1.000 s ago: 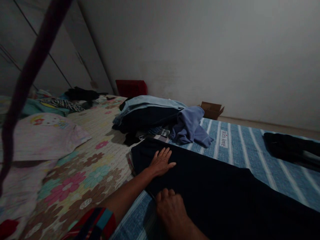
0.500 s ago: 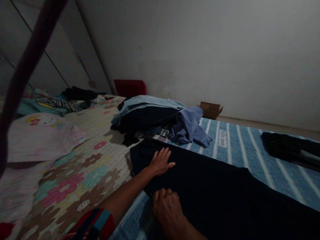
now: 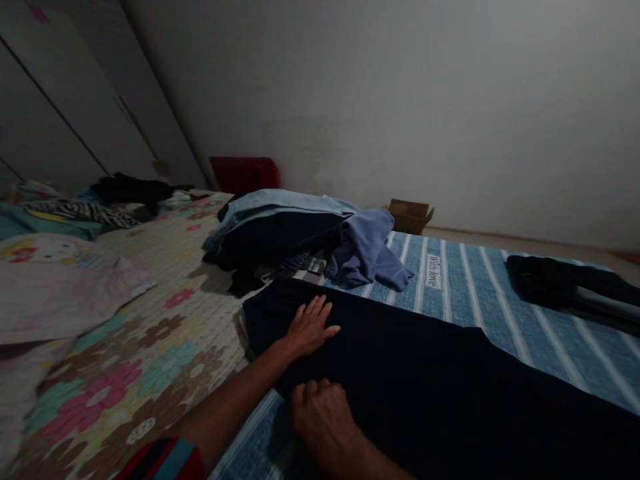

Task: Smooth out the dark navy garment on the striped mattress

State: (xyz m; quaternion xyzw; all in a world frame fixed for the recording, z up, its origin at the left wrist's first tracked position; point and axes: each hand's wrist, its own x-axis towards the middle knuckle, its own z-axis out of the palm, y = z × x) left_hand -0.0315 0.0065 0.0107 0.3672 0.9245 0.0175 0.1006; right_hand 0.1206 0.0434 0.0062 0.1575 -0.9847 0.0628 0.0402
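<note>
While the left hand (image 3: pixel 310 327) lies flat and open on the dark garment (image 3: pixel 425 387), the right hand (image 3: pixel 323 417) (fingers curled, grip unclear) should smooth outward evenly.

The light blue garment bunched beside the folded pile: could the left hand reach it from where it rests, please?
Probably yes. The left hand lies flat on the dark garment; the light blue garment sits just beyond, nothing between.

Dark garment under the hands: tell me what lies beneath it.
The dark garment lies spread on the blue striped mattress, its left end reaching the floral sheet. Left hand and right hand press on it. Anything beneath is covered.
</note>
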